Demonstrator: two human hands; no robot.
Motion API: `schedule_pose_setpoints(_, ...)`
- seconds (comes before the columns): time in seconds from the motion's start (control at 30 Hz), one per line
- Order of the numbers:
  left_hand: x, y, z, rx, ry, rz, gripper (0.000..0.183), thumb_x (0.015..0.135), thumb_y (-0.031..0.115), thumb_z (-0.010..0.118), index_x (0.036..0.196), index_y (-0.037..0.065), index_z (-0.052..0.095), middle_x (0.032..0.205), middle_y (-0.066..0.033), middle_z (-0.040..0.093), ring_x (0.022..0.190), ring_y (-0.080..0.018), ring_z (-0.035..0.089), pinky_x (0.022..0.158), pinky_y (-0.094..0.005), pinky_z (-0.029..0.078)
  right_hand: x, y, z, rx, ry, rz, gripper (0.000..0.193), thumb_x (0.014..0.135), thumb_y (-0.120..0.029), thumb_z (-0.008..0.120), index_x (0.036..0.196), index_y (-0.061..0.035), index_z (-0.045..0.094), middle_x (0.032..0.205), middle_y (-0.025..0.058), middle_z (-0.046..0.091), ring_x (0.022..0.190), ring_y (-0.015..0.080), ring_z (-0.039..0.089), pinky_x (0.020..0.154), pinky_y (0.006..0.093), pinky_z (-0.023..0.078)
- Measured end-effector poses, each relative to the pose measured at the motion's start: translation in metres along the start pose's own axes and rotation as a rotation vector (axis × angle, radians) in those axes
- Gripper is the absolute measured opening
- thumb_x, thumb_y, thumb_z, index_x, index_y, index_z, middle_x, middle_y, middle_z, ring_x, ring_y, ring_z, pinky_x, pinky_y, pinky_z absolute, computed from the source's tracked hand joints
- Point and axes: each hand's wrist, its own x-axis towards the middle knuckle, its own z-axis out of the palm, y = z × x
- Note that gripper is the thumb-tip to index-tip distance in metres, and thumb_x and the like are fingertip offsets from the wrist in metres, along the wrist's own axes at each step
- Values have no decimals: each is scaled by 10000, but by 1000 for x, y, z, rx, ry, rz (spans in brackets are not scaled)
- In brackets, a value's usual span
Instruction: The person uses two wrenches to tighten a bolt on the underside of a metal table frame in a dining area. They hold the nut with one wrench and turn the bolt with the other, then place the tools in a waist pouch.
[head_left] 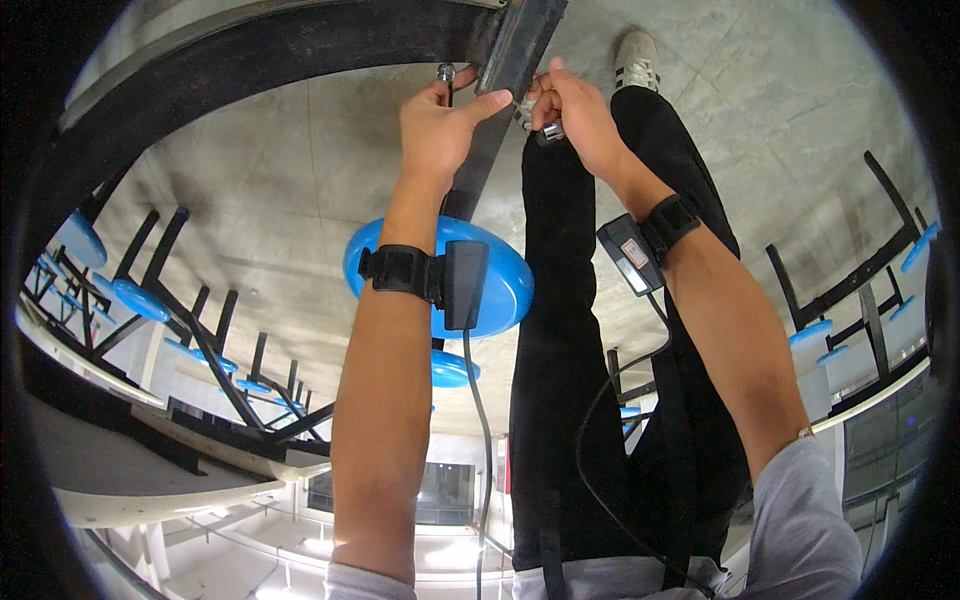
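My left hand (438, 125) is at the black steel beam (520, 45), its thumb stretched against the beam's side. Between its fingers stands a thin dark rod with a shiny round metal head (446, 73); its exact kind is too small to tell. On the other side of the beam, my right hand (582, 118) is closed, fingers curled around a small shiny metal piece (552, 130), mostly hidden by them. Below my left hand, a blue oval seat (510, 275) lies partly behind my left wrist.
A curved black frame bar (260, 60) runs from the beam toward the left. Black-framed seats with blue tops (140, 300) stand at the left, and more blue seats (810, 335) at the right. Cables (483, 430) hang from the boxes strapped to my wrists. My legs (560, 330) stretch over the concrete floor (320, 180).
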Motion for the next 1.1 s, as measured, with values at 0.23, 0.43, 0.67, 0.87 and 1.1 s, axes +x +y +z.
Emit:
schedule_pose_setpoints(0.23,-4,7,1,61,-16,-30,537,714,103,761,1155,-94,525,1040,-144,616,881,-161,597,789,-270,476,-8,-4,7,-16,7,-74,312,905,-279,455,875,13,560,673,87,584,601,158,556,613,266,415)
schedule_pose_setpoints(0.43,-3,5,0,42,-16,-21,528,712,109,764,1143,-89,532,1033,-133,621,878,-156,594,791,-265,471,-10,1,14,-26,84,-122,403,923,-355,425,797,-1,571,613,82,570,571,167,549,551,276,405)
schedule_pose_setpoints(0.67,0,1,0,76,7,-25,501,707,116,769,1117,-77,554,1011,-122,626,854,-143,595,778,-259,471,-15,0,15,-69,80,-5,396,918,-379,427,802,-23,558,604,81,582,546,154,531,536,270,385)
schedule_pose_setpoints(0.87,1,-3,0,8,8,-9,520,657,152,795,1091,-58,599,955,-100,642,833,-122,574,786,-242,439,-10,-1,12,-18,73,-3,342,884,-359,465,919,-28,547,620,79,590,550,143,518,541,261,380)
schedule_pose_setpoints(1.1,0,0,2,-11,7,-1,528,657,151,795,1099,-58,594,975,-109,636,844,-123,572,786,-245,438,-5,-7,0,-58,18,82,292,862,-292,506,971,-26,554,656,74,597,580,127,536,525,248,374)
